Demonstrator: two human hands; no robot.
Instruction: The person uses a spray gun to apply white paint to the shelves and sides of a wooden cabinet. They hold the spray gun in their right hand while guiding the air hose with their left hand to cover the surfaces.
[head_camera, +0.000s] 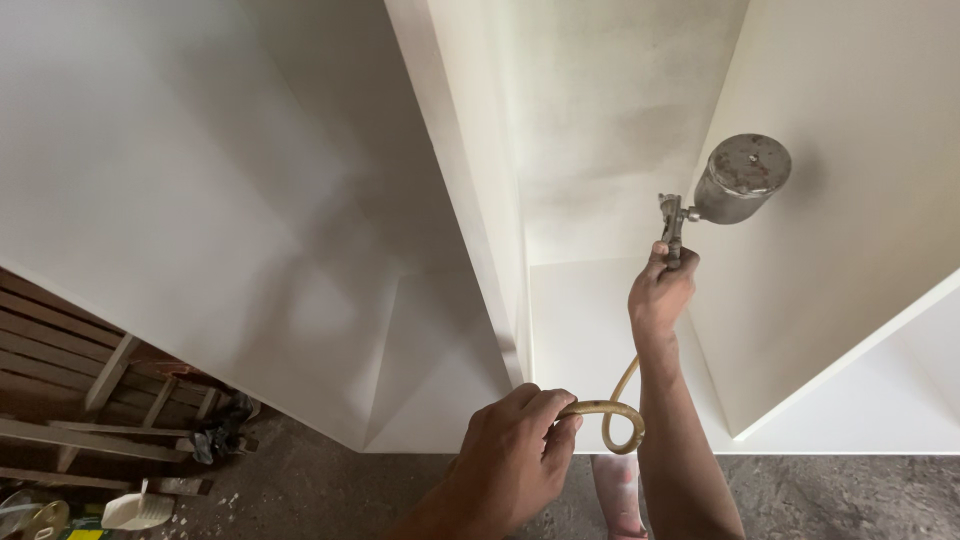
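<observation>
Right hand (660, 292) clamped on grey metal spray gun (728, 190) inside white cabinet (620, 330) | left hand (515, 450) gripping looped tan hose (612, 412) | we judge the loop could kink, or drag across wet paint.

Few containers on the floor, no signs or screens

Low in the left corner of the view, on the concrete floor (330, 490) below the wooden slats (60, 340), lies a small cluster of packaging: a white plastic tub (135, 512) with something upright in it, a round tin (42, 519) with a dull gold top just left of it, and between them, cut off by the frame's bottom edge, a yellow-and-green pack (85, 535). Any labels are too small to make out.
</observation>
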